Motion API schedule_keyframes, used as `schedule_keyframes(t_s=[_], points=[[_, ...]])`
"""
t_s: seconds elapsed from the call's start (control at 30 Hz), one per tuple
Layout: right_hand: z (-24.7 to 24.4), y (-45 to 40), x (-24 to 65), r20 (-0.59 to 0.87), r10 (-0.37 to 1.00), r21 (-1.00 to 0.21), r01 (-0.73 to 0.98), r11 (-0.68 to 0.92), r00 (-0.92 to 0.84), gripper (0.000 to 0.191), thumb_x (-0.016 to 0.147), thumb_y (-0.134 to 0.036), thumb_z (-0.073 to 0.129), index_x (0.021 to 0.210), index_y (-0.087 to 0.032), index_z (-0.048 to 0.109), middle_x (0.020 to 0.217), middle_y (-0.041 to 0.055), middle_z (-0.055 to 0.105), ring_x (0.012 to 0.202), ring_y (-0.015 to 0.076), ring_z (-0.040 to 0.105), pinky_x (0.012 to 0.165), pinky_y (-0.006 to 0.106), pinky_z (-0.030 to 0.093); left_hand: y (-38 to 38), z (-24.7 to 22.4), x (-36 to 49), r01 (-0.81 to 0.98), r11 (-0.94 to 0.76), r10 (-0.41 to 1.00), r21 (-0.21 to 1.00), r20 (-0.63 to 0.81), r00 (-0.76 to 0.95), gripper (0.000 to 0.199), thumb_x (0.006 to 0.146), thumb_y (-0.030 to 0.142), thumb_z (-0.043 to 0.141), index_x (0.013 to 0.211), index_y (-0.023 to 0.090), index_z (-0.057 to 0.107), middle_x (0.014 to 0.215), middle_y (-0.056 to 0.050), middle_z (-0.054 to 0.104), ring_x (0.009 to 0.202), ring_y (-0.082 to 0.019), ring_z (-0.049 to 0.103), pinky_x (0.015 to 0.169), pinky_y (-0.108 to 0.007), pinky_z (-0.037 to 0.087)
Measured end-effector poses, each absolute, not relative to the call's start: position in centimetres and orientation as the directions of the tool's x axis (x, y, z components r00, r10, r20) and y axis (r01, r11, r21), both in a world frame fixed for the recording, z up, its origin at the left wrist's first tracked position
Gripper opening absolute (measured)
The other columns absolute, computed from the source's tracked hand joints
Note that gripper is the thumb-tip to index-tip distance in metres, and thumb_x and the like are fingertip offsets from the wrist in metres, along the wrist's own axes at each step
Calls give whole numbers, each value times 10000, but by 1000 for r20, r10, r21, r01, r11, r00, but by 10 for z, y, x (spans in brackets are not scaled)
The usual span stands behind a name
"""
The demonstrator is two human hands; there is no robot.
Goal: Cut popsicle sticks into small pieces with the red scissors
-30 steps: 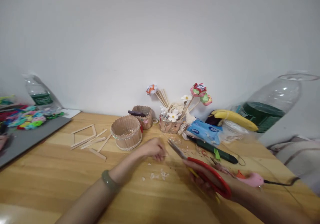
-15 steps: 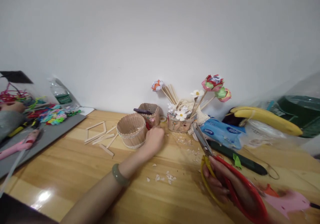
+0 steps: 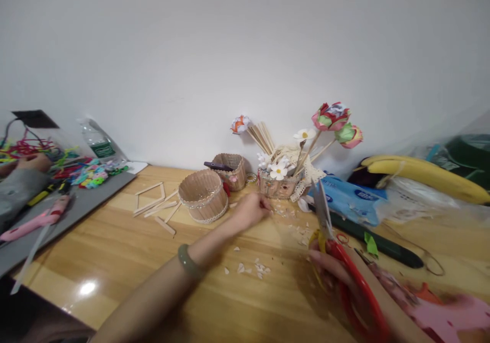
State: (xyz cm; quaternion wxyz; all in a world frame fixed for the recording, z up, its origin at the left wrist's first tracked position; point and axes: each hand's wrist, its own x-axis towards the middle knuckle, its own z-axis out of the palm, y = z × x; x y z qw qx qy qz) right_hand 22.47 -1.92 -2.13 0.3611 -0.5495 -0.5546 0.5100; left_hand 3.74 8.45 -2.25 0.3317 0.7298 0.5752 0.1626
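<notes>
My right hand (image 3: 333,269) grips scissors (image 3: 325,220) by their red and yellow handles, with the blades pointing up and away from me. Low over the tabletop, my left hand (image 3: 250,211) is closed, its fingertips turned down by some pale scraps (image 3: 285,213); whatever it may hold is hidden. To its left stands a round basket of wooden sticks (image 3: 202,202) with a braided lower edge. Just beyond the hand sits a flower holder (image 3: 281,187) filled with white flowers, thin sticks and lace. More small scraps (image 3: 260,269) lie in front of my left wrist.
A second basket (image 3: 238,177) with a dark phone leans by the wall. Loose wooden sticks (image 3: 164,205) lie at left. On the right are a blue tissue pack (image 3: 352,197), bananas (image 3: 429,174), a long dark-green object (image 3: 383,243) and a pink glue gun (image 3: 451,315). Another person's sleeve (image 3: 19,190) shows far left.
My left hand has moved right, from beside the round basket to near the scraps. The scissors in my right hand have turned more upright. The view has shifted slightly.
</notes>
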Motion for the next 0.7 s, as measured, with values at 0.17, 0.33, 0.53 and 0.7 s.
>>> schedule_keyframes(t_s=[0.17, 0.33, 0.53, 0.7], points=[[-22, -9, 217, -60, 998, -953, 296, -64, 22, 227, 601, -379, 623, 721, -191, 587, 676, 36, 605, 611, 190, 541, 577, 314, 418, 49, -11, 53, 503, -14, 885, 864, -224, 409, 190, 765, 268, 582, 828, 100, 643, 735, -25, 652, 605, -84, 565, 589, -193, 474], [-21, -3, 207, 9, 998, -971, 240, -7, 67, 207, 599, -372, 613, 704, -210, 540, 668, 19, 608, 611, 192, 559, 561, 305, 438, 30, -3, 57, 165, 105, 921, 981, -158, 355, 132, 657, 214, 668, 642, 115, 582, 602, 19, 567, 555, -67, 493, 555, -182, 413], [-16, -6, 201, 30, 994, -983, 183, 11, 101, 224, 583, -355, 667, 684, -208, 532, 647, -10, 555, 616, 177, 554, 562, 280, 439, 18, -11, 54, 249, -231, 936, 941, 145, 320, 64, 727, 192, 604, 714, 136, 633, 714, -27, 650, 654, -117, 569, 609, -223, 445], [-10, -8, 203, 12, 996, -987, 159, -3, 92, 251, 572, -366, 706, 675, -199, 550, 625, -14, 540, 603, 170, 542, 562, 276, 443, 12, -7, 52, 282, -473, 856, 835, 361, 369, 64, 755, 141, 579, 727, 136, 636, 718, -38, 658, 684, -127, 583, 646, -235, 464]])
